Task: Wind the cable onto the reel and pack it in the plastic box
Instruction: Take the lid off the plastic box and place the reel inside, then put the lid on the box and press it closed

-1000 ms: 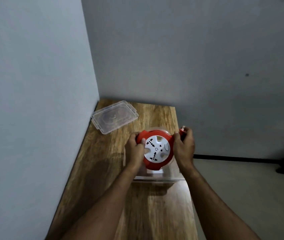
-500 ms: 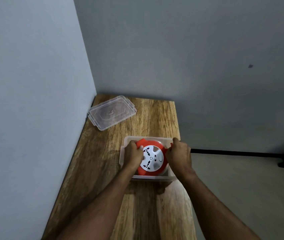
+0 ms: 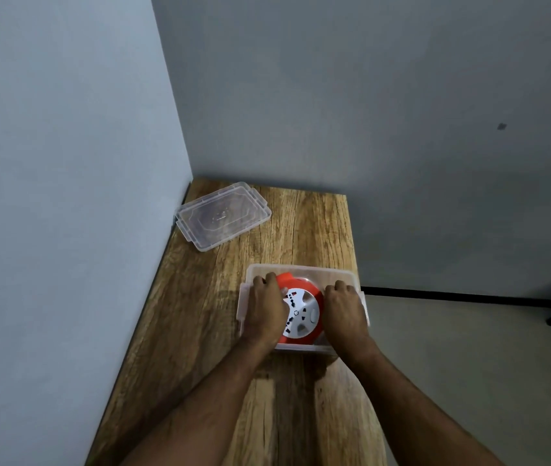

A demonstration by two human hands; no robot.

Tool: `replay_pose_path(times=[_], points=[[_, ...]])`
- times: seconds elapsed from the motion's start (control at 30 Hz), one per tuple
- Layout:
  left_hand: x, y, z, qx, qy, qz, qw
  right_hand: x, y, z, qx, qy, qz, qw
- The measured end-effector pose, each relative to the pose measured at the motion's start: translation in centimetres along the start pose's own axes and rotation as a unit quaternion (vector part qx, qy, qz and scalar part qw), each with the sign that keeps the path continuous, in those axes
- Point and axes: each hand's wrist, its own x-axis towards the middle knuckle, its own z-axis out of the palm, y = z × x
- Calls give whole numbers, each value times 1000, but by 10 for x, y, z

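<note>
Both hands, left [image 3: 267,312] at nine o'clock and right [image 3: 344,311] at three, are gripping the reel [image 3: 301,314] lying flat inside the box [image 3: 301,269].

Reel [image 3: 301,314] lowered from above box [image 3: 331,273] into it; both hands sunk inside with it.
</note>
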Motion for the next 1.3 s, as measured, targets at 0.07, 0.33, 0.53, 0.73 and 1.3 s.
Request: replay_pose_path(times=[0.07,0.33,0.53,0.73,1.3], points=[[1,-2,1,41,7,35,999,0,0,3,7,-5,-5,1000],[7,-13,5,307,7,139,941,2,0,4,74,23,18,997],[11,-23,4,358,-10,134,924,6,-8,10,58,25,2,998],[12,-17,-7,106,103,108,983,12,-11,-4,68,77,12,995],[136,-78,-135,-268,184,-251,912,176,-103,-35,347,120,-107,924]])
